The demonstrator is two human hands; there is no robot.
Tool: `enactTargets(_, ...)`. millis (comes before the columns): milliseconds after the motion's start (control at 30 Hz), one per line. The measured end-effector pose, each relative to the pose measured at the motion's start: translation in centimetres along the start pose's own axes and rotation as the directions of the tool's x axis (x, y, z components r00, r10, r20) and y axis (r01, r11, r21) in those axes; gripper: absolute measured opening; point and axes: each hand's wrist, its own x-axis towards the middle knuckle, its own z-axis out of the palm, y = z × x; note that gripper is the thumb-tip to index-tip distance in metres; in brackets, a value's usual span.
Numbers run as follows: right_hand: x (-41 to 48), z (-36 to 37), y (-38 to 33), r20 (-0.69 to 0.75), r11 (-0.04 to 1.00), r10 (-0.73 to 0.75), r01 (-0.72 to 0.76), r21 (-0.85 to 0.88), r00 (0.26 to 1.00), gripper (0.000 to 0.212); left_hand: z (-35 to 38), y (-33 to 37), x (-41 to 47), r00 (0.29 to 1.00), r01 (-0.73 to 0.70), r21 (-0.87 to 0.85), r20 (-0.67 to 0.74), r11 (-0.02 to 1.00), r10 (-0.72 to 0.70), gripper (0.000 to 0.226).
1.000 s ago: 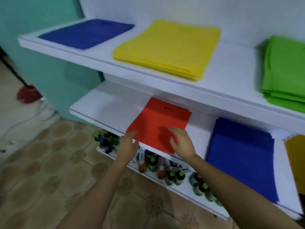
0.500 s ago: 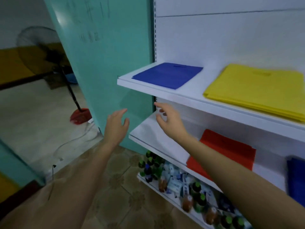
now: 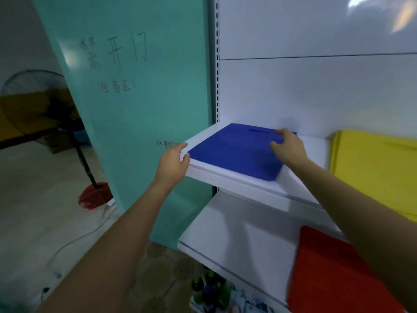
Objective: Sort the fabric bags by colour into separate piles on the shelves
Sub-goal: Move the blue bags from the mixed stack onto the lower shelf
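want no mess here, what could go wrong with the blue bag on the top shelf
The blue bag lies near the front edge of the upper shelf; a tug from the left hand at its corner could drop it to the floor. The right hand grips only its far edge, so the fabric may sag or fold. The right forearm could brush the yellow pile.

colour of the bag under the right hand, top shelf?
Blue. The bag shows best in the head view.
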Motion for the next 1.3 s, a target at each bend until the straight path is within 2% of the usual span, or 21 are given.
enactTargets(167,2.6,1.8,0.6,0.047,0.927,0.267,-0.244,-0.284,0.962,0.053,2.8,-0.2,5.9,0.973,0.012,0.072,0.231,0.997,-0.028,0.048)
enactTargets(267,3.1,2.8,0.8,0.013,0.897,0.318,-0.296,-0.330,0.948,0.057,4.6,0.0,8.1,0.925,0.013,0.172,0.372,0.985,-0.077,0.052)
enactTargets(333,3.3,3.3,0.9,-0.034,0.896,0.316,-0.310,-0.319,0.948,0.056,5.7,-0.1,9.2,0.908,-0.027,0.252,0.410,0.967,-0.081,0.054)
enactTargets(500,3.2,4.2,1.3,-0.101,0.932,0.231,-0.250,-0.261,0.968,0.055,7.1,-0.3,10.9,0.917,-0.088,0.250,0.399,0.964,-0.020,0.051)
enactTargets(633,3.2,4.1,1.4,-0.142,0.965,0.196,-0.216,-0.145,0.970,0.062,6.9,-0.3,11.9,0.910,-0.026,0.086,0.415,0.996,-0.012,0.059)
enactTargets(733,3.1,3.6,1.5,-0.174,0.964,0.263,-0.265,0.014,0.949,0.062,6.6,-0.3,12.2,0.909,0.027,0.004,0.416,1.000,-0.026,0.054)
enactTargets(833,3.5,2.7,1.5,-0.180,0.916,0.395,-0.372,0.149,0.901,0.065,6.5,-0.5,12.4,0.922,0.043,-0.041,0.385,0.998,-0.024,0.042)
enactTargets(900,3.5,2.1,1.4,-0.173,0.880,0.462,-0.425,0.211,0.870,0.066,6.5,-0.6,12.4,0.924,0.062,-0.095,0.382,0.994,-0.021,0.047)
enactTargets(1000,3.2,1.8,1.4,-0.168,0.859,0.498,-0.457,0.231,0.851,0.063,6.4,-0.3,12.5,0.910,0.118,-0.147,0.411,0.982,-0.047,0.051)
enactTargets(1100,2.7,1.9,1.1,-0.186,0.871,0.479,-0.437,0.226,0.858,0.050,6.5,-0.5,13.0,0.910,0.133,-0.116,0.407,0.984,-0.074,0.022)
enactTargets(1200,2.4,2.3,0.9,-0.198,0.893,0.441,-0.405,0.196,0.876,0.038,6.2,-0.7,13.4,0.906,0.117,-0.054,0.415,0.992,-0.085,0.040)
enactTargets(1300,2.2,2.5,0.8,-0.219,0.908,0.413,-0.382,0.173,0.884,0.034,5.5,-0.6,13.3,0.901,0.105,-0.004,0.424,0.994,-0.094,0.035)
